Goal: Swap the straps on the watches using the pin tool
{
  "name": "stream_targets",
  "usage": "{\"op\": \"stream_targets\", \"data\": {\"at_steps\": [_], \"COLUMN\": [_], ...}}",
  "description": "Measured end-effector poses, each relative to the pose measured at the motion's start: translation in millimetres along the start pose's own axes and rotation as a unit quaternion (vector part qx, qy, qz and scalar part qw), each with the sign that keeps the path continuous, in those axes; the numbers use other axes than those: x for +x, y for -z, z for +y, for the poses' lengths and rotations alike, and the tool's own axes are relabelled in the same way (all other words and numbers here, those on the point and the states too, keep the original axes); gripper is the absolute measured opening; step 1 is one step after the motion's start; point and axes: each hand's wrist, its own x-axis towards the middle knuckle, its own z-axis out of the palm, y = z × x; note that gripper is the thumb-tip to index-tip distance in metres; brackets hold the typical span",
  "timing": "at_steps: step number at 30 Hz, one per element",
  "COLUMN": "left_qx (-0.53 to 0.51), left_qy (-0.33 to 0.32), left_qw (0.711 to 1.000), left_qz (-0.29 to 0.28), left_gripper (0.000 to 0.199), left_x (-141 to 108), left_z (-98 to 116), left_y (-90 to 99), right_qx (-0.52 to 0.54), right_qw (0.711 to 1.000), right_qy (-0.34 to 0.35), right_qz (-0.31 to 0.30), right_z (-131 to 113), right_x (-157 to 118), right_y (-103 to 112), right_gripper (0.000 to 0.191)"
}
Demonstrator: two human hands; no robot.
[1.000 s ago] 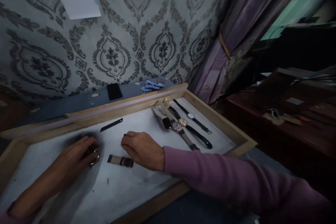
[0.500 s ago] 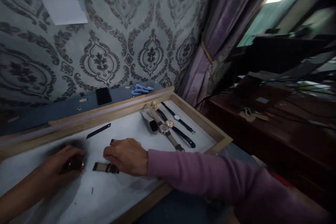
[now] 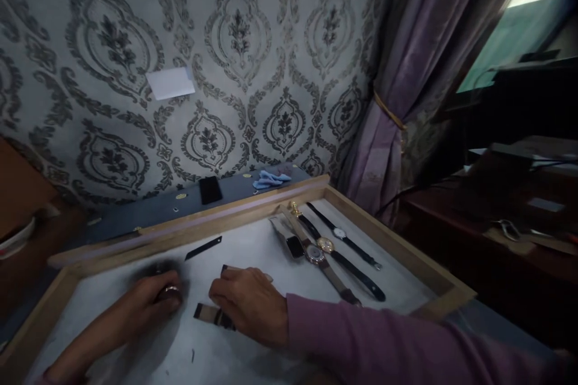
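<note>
At the left of the wooden tray (image 3: 377, 227), my left hand (image 3: 149, 302) is curled closed around a shiny round metal piece (image 3: 170, 291). Beyond it to the right lies a dark flat strip (image 3: 203, 248). Next comes a brown strap piece (image 3: 208, 313), partly hidden by my right hand (image 3: 250, 301), whose fingers are bent close together; another strap end (image 3: 230, 269) shows past them, but I cannot tell whether I grip it. Farther right lie a square-faced watch (image 3: 295, 247) and three round-faced watches (image 3: 325, 245).
</note>
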Motion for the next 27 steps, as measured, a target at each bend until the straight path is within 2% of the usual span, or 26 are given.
{"op": "stream_targets", "data": {"at_steps": [3, 7, 10, 12, 15, 20, 27], "left_qx": [-0.052, -0.120, -0.201, -0.233, -0.290, -0.328, -0.329], "left_qy": [-0.010, 0.007, 0.010, 0.012, 0.022, 0.069, 0.048], "left_qw": [0.998, 0.993, 0.977, 0.971, 0.954, 0.941, 0.942], "left_qz": [-0.021, 0.024, 0.069, 0.061, 0.069, 0.052, 0.035], "left_gripper": [0.031, 0.040, 0.043, 0.044, 0.044, 0.042, 0.032], "left_x": [5, 23, 34, 38, 37, 24, 13], "left_z": [9, 27, 40, 42, 36, 27, 30], "left_y": [10.5, 13.6, 0.1, -11.8, -23.4, -22.8, -20.9], "right_qx": [-0.001, 0.020, 0.087, 0.144, 0.163, 0.161, 0.126], "right_qw": [1.000, 1.000, 0.995, 0.983, 0.975, 0.974, 0.982], "right_qy": [-0.006, 0.008, -0.001, -0.065, -0.102, -0.130, -0.128], "right_qz": [0.008, 0.022, 0.055, 0.097, 0.113, 0.093, 0.051], "right_z": [-3, 2, 15, 25, 38, 46, 47], "right_x": [-1, 0, 1, 2, 7, 11, 12], "right_y": [2, 1, 0, 0, 0, -1, -12], "right_gripper": [0.018, 0.019, 0.015, 0.014, 0.018, 0.019, 0.020]}}
